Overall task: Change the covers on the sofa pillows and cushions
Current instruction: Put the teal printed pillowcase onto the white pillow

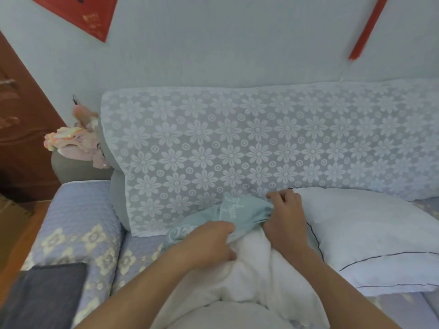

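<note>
cover (228, 213) gripped by left hand (209, 241) and right hand (285, 217) over insert (251, 269), frame centre | risk: cover bunched, seam strained by uneven pull

1. Your left hand (209, 241) and right hand (285, 219) are gripping the cover (237, 214) on the bare pillow (251, 276).
2. A second pillow (370, 238) is lying just right.
3. The sofa back (237, 143) is standing behind, the armrest (78, 224) lying left.

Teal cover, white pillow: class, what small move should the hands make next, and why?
Probably pull the teal cover farther along the white pillow. Both the left hand and right hand hold its bunched edge, and most of the pillow lies bare.
</note>
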